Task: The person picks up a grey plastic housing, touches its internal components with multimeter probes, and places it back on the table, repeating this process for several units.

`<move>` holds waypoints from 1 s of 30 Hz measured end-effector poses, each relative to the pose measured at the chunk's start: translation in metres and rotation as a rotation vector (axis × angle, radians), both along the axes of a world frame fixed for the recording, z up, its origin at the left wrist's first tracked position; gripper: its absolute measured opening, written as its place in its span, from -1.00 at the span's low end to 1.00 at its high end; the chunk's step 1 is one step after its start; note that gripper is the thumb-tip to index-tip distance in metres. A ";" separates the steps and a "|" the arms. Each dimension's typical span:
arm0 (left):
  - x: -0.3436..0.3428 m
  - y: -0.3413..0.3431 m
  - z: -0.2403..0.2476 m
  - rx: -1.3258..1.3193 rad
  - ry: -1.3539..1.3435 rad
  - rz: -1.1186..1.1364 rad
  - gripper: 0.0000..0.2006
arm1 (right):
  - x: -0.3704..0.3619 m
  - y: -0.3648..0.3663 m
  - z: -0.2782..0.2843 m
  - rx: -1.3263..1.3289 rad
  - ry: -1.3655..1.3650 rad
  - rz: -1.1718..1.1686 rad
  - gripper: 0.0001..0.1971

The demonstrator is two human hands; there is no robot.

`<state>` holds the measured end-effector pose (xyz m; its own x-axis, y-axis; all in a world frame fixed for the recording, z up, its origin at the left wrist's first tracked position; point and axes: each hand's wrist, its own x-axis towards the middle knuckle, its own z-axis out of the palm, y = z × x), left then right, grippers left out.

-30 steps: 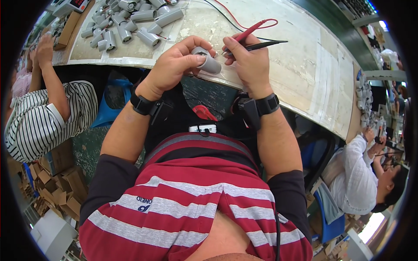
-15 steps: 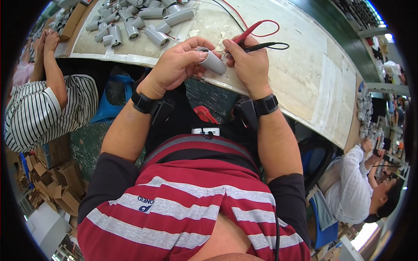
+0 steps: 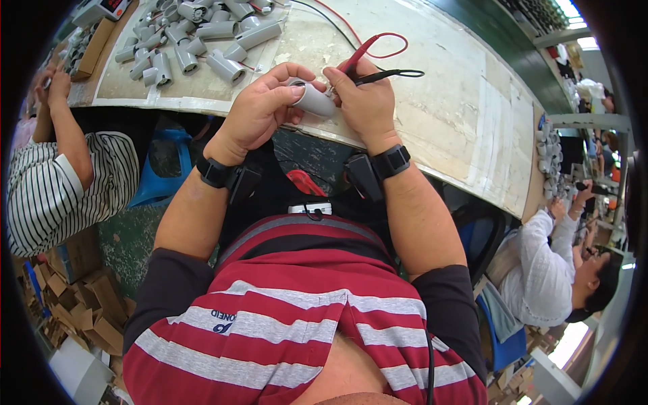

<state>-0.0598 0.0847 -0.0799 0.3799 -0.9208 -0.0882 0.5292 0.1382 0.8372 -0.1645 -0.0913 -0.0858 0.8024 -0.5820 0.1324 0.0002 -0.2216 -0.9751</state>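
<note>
My left hand (image 3: 260,108) is closed around a grey plastic tube-shaped housing (image 3: 314,101), thumb on top, over the near edge of the table. Close against the housing's right end, my right hand (image 3: 364,101) grips a red test probe (image 3: 358,57) and a black test probe (image 3: 379,75) together. Their tips point toward the end of the housing, but my fingers hide whether they touch it. From the back ends of the probes, a red lead (image 3: 403,45) and a black lead loop away to the right.
Several similar grey housings (image 3: 199,40) lie heaped at the table's far left, some with short wires. The worn pale tabletop (image 3: 459,115) stretches right. A co-worker in a striped shirt (image 3: 74,175) sits left, beside a blue stool (image 3: 162,169); another in white (image 3: 540,270) sits right. Cardboard boxes (image 3: 88,297) stand lower left.
The view has shifted slightly, so the table and both hands appear further left. The housing and probes stay in my hands, with the probes still held at the housing's right end.
</note>
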 end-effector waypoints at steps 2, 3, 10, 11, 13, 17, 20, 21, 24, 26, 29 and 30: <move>0.001 -0.002 -0.003 -0.020 -0.007 0.023 -0.66 | 0.003 0.001 0.000 -0.025 -0.005 -0.020 -0.83; -0.001 -0.008 -0.004 -0.046 -0.006 0.018 -0.64 | 0.001 -0.001 0.003 -0.052 -0.015 -0.026 -0.83; -0.004 -0.007 -0.016 0.066 -0.462 0.124 -0.34 | 0.006 0.001 -0.005 0.343 -0.161 0.004 -0.89; -0.005 -0.005 -0.015 0.052 -0.435 0.128 -0.34 | 0.009 0.003 -0.008 0.322 -0.173 0.005 -0.89; -0.007 -0.002 -0.018 0.010 -0.409 0.105 -0.34 | 0.006 0.005 -0.005 0.185 -0.156 -0.021 -0.89; -0.007 -0.007 -0.023 -0.033 -0.389 0.082 -0.31 | 0.000 -0.001 -0.010 0.012 -0.148 -0.121 -0.82; -0.005 -0.009 -0.025 -0.067 -0.373 0.060 -0.33 | 0.001 0.001 -0.011 0.000 -0.157 -0.136 -0.80; -0.004 -0.007 -0.025 -0.059 -0.375 0.058 -0.35 | 0.002 0.002 -0.010 0.005 -0.155 -0.137 -0.80; -0.006 -0.006 -0.021 -0.064 -0.383 0.053 -0.38 | 0.003 0.002 -0.007 -0.021 -0.139 -0.135 -0.80; -0.012 -0.009 -0.017 -0.036 -0.338 0.124 -0.40 | 0.003 0.002 -0.009 -0.045 -0.133 -0.135 -0.80; -0.017 -0.009 -0.016 -0.035 -0.299 0.194 -0.44 | 0.007 0.000 -0.017 -0.099 -0.151 -0.128 -0.80; -0.017 -0.010 -0.019 -0.028 -0.276 0.226 -0.47 | 0.007 -0.001 -0.018 -0.117 -0.165 -0.133 -0.80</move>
<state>-0.0763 0.0751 -0.0987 0.5801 -0.8115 0.0700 0.2371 0.2504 0.9387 -0.1574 -0.0927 -0.1040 0.6819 -0.6538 0.3279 0.1209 -0.3414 -0.9321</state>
